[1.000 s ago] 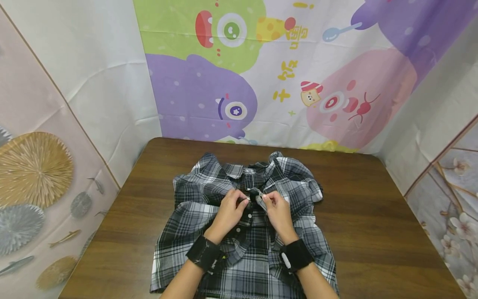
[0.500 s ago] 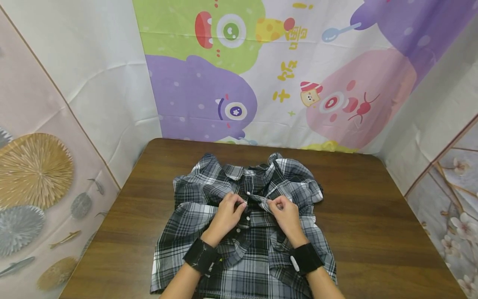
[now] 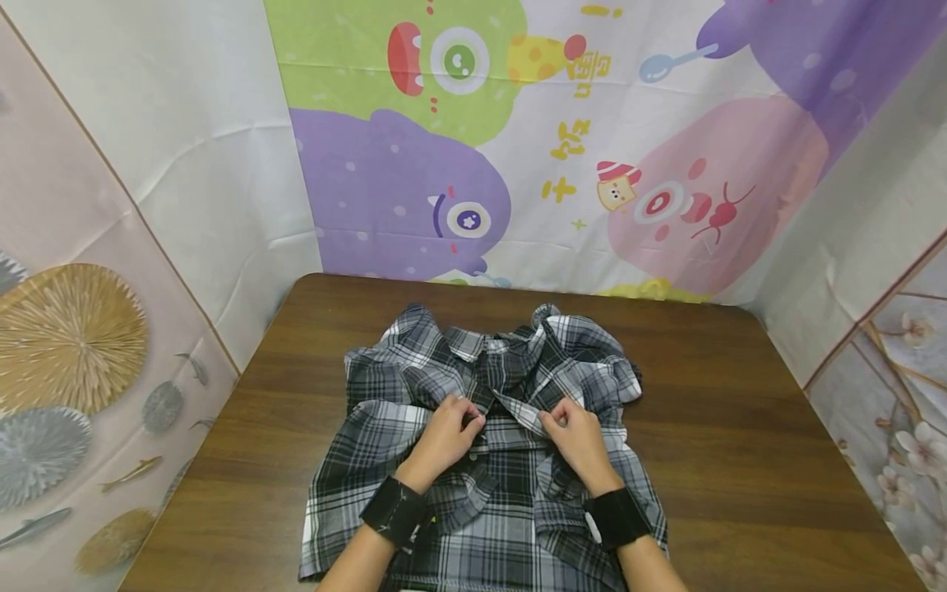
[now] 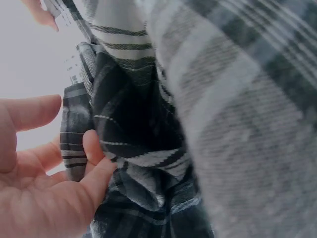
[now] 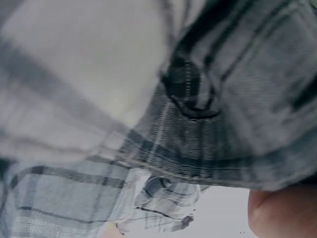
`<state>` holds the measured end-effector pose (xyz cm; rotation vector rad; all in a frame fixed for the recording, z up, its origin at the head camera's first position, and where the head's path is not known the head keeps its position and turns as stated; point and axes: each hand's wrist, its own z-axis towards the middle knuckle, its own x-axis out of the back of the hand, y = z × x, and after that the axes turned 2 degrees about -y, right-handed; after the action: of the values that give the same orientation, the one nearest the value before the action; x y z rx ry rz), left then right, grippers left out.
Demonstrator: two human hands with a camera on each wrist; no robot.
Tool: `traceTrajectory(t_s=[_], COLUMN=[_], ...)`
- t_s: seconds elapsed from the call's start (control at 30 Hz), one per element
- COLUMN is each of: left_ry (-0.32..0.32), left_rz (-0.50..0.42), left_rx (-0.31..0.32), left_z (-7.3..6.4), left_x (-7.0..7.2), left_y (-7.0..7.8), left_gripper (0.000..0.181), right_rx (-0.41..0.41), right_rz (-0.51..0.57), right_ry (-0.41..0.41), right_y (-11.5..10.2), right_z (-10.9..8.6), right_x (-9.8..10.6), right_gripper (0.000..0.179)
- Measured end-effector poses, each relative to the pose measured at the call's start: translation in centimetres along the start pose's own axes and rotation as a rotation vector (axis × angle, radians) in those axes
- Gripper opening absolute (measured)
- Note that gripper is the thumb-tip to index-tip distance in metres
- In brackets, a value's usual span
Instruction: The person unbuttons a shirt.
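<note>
A plaid shirt (image 3: 370, 460) lies rumpled in the middle of the wooden table (image 3: 740, 444), its collar (image 3: 466, 344) pointing to the far edge and its hem to the near side, so its length from collar to hem runs far to near. The left hand (image 3: 446, 436) holds the left front edge of the shirt between its fingers, near the middle. The right hand (image 3: 577, 436) pinches the right front edge between thumb and fingers; that strip slants from the centre toward the near right. The two hands are apart, with shirt cloth between them. A small button (image 3: 473, 456) shows just nearer than the left fingertips. Both wrists wear black bands (image 3: 618, 518), and a cartoon-printed curtain (image 3: 562, 205) hangs beyond the table.
</note>
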<state>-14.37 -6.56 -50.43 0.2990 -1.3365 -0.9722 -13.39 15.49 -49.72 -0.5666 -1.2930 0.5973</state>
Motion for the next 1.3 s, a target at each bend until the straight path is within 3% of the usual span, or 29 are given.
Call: traceTrajectory(t_s=[0.07, 0.17, 0.2, 0.37, 0.57, 0.77, 1.07, 1.3], left_ry=[-0.021, -0.061, -0.084, -0.116, -0.125, -0.124, -0.116, -0.142], left_rz=[0.001, 0.005, 0.005, 0.050, 0.047, 0.041, 0.036, 0.026], left_rx=[0.007, 0.060, 0.100, 0.140, 0.151, 0.161, 0.147, 0.135], left_z=[-0.1, -0.1, -0.2, -0.2, -0.3, -0.4, -0.4, -0.4], left_x=[0.0, -0.1, 0.3, 0.1, 0.0, -0.1, 0.0, 0.1], left_y=[-0.1, 0.0, 0.7, 1.0, 1.0, 0.9, 1.0, 1.1], left_gripper=[0.020, 0.016, 0.012, 0.009, 0.009, 0.009, 0.009, 0.009], right_rx=[-0.023, -0.056, -0.065, -0.059, -0.025, -0.012, 0.122, 0.115], right_rz=[-0.024, -0.059, -0.067, -0.093, -0.097, -0.076, -0.088, -0.151], right_ry=[-0.020, -0.059, -0.070, -0.102, -0.135, -0.184, -0.174, -0.230], right_y=[0.1, 0.3, 0.3, 0.4, -0.2, -1.9, -5.1, -6.3], right_z=[-0.1, -0.2, -0.2, -0.2, -0.1, 0.1, 1.1, 2.5], right_x=[0.0, -0.1, -0.1, -0.2, 0.1, 0.5, 0.3, -0.9], right_gripper=[0.022, 0.023, 0.023, 0.022, 0.016, 0.022, 0.028, 0.032])
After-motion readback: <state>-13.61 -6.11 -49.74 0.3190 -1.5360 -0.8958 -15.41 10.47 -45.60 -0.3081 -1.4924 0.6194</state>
